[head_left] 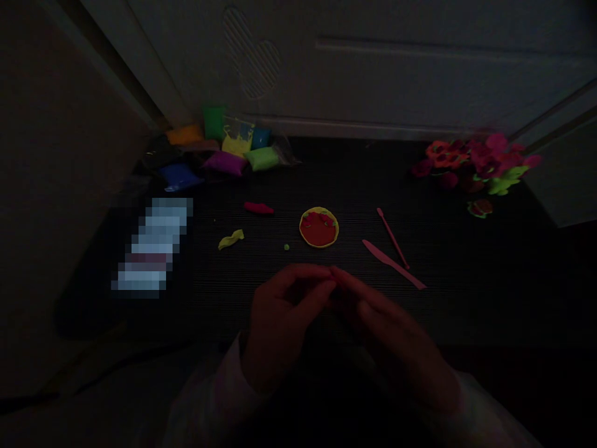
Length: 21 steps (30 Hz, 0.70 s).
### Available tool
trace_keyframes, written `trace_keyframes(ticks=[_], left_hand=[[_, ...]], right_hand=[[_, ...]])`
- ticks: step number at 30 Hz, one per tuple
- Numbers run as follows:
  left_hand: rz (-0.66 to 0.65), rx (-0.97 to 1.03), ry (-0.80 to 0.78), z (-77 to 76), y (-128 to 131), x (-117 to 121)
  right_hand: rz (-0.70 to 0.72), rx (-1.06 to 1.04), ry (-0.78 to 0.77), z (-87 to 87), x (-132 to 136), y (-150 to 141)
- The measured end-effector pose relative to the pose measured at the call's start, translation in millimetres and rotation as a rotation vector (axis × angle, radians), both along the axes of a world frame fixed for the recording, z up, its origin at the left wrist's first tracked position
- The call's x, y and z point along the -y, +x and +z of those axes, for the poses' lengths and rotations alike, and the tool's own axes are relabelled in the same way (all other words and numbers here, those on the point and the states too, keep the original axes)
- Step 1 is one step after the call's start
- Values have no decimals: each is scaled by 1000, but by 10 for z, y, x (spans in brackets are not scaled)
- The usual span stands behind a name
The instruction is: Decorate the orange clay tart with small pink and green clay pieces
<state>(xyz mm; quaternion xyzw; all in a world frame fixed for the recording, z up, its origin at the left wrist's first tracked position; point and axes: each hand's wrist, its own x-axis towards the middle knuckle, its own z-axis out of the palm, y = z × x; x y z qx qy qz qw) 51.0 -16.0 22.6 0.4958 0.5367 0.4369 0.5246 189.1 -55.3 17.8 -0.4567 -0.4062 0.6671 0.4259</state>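
Observation:
My left hand [280, 317] is curled over the front of the dark table, thumb and fingers pinched together at the tips. Whatever lies in that pinch is too dark and small to make out. My right hand [403, 339] is held flat and slanted, its fingers stretched out and their tips touching the left fingertips. Just beyond both hands lies a round red clay disc [319, 231] with a yellow rim and small red and green bits on top. Left of it are a green clay bit [286, 247], a yellow-green clay strip [231, 239] and a red clay roll [259, 208].
A pink plastic knife [394, 264] and a thin pink modelling tool [392, 238] lie right of the disc. Coloured clay packets [226, 163] are heaped at the back left, above a blurred-out phone-like panel [153, 242]. Clay flowers [485, 158] stand back right, near a small piece [480, 208].

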Motion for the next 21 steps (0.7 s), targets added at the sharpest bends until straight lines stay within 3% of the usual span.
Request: trace_keyframes(ticks=[4,6,10,13,16,21], left_hand=[[-119,-124,180,-3,-59,11],[-185,-233,328,-22,-110,-1],[-259,-543,709,-130,-236,-38],[-341,-784,936,-224,-322,-48],[-453,-898,983,-263,-377,-49],[-506,-892,943,-266,-432,-50]], right_hand=[[-61,238,96,47,-43,-4],[-74,445,223,35,-77,49],[-135,1142,604,-57,-165,306],[-172,1592,637,-121,-218,530],[-119,1715,624,-143,-249,661],[-72,1626,632,-136,-315,719]])
